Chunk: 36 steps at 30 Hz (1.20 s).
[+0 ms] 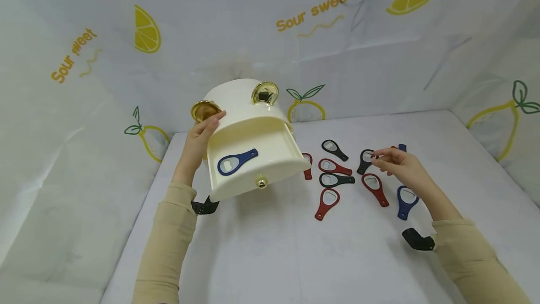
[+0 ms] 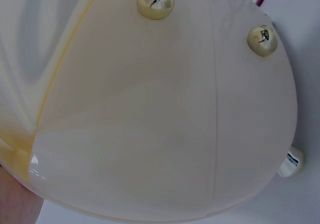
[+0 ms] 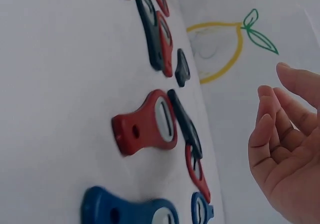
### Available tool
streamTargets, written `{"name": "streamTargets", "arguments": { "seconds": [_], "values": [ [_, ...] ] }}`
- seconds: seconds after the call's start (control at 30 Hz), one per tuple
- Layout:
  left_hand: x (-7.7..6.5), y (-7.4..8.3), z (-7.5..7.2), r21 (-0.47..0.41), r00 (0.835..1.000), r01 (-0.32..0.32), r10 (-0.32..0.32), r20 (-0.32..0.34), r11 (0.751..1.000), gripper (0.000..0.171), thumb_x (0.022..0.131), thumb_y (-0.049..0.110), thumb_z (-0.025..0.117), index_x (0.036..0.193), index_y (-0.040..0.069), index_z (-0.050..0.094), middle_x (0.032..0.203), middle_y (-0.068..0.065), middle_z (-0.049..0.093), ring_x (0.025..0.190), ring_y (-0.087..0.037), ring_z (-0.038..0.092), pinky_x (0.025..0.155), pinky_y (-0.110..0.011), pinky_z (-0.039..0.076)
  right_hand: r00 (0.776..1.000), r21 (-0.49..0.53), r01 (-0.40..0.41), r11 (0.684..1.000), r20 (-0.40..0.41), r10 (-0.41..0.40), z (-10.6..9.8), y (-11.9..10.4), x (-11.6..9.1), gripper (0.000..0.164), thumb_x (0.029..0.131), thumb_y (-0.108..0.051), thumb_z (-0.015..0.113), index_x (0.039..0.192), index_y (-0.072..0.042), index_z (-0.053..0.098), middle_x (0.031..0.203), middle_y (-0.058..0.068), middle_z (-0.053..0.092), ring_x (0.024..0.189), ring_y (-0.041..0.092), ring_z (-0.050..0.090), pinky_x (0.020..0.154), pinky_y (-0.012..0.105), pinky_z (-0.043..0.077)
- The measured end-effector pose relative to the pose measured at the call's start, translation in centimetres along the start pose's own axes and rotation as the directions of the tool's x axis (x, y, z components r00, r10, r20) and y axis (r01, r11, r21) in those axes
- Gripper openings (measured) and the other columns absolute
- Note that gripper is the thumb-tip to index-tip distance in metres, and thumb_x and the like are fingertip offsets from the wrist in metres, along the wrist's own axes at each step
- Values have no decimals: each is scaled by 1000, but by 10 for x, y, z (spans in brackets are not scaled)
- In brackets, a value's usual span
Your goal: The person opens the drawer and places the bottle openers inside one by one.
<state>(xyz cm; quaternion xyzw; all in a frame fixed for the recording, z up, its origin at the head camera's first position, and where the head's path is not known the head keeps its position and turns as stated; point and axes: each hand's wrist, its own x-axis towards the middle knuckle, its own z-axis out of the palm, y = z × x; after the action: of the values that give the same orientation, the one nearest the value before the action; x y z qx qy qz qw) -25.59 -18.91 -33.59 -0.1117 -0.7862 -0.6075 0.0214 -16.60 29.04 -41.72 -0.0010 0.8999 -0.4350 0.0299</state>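
Observation:
My left hand grips the left side of a white drawer box with gold ear-shaped parts on top. The box is tilted, its underside and gold ball feet filling the left wrist view. Its drawer is pulled out, and a blue bottle opener lies inside. On the right, my right hand hovers over bottle openers on the table, its fingers loosely bent. Nothing shows between those fingers in the right wrist view. Closest to it are a black opener and a red opener.
Several more red, black and blue openers lie spread on the white table right of the box, among them a blue one and a red one. Behind stands a pale backdrop with lemon prints.

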Motion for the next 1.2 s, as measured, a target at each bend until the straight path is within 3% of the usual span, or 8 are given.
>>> {"name": "streamTargets", "arguments": {
  "seconds": [0.13, 0.3, 0.47, 0.63, 0.93, 1.2],
  "values": [
    [1, 0, 0, 1, 1000, 3, -3, 1, 1000, 36, 97, 34, 48, 129, 20, 57, 144, -4, 44, 131, -14, 33, 104, -32, 34, 1000, -60, 9, 998, 27, -7, 0, 15, -8, 58, 93, -38, 54, 134, 0, 42, 102, 21, 60, 84, 20, 54, 67, 31, 44],
    [0, -1, 0, 2, 1000, 10, -10, 3, 1000, 37, 96, 37, 49, 129, 22, 57, 144, -3, 44, 131, -13, 33, 102, -30, 35, 1000, -183, 13, 983, 19, -9, 4, 23, -19, 58, 91, -36, 58, 129, 4, 39, 105, 22, 60, 86, 22, 55, 66, 28, 45],
    [0, -1, 0, -3, 1000, -3, 3, 3, 1000, 40, 94, 42, 51, 128, 23, 58, 142, 0, 46, 130, -12, 33, 105, -33, 33, 999, -260, 13, 966, 41, -2, 11, 28, -25, 52, 88, -37, 62, 113, 5, 45, 93, 17, 61, 78, 22, 55, 60, 27, 45],
    [0, 0, 0, -13, 1000, -6, 6, 2, 1000, 39, 94, 41, 51, 128, 23, 58, 142, 0, 46, 130, -12, 34, 105, -34, 33, 996, -313, -3, 950, 88, 32, 15, 28, -30, 50, 83, -41, 67, 98, 1, 47, 78, 6, 52, 66, 16, 46, 54, 26, 36],
    [-9, 16, 3, 5, 1000, 3, -3, 6, 1000, 37, 97, 34, 48, 130, 19, 57, 144, -6, 43, 132, -15, 33, 105, -34, 33, 975, -405, -29, 914, 191, 116, 21, 26, -35, 53, 75, -45, 73, 90, 0, 51, 72, 4, 47, 66, 17, 45, 55, 28, 34],
    [-11, 20, 5, -8, 1000, -12, 12, 13, 1000, 38, 98, 33, 47, 130, 15, 56, 143, -5, 45, 131, -13, 33, 106, -34, 32, 981, -429, -23, 903, 162, 102, 21, 24, -35, 38, 80, -35, 70, 83, 1, 58, 73, 6, 56, 65, 18, 48, 55, 28, 37]
  ]
}}
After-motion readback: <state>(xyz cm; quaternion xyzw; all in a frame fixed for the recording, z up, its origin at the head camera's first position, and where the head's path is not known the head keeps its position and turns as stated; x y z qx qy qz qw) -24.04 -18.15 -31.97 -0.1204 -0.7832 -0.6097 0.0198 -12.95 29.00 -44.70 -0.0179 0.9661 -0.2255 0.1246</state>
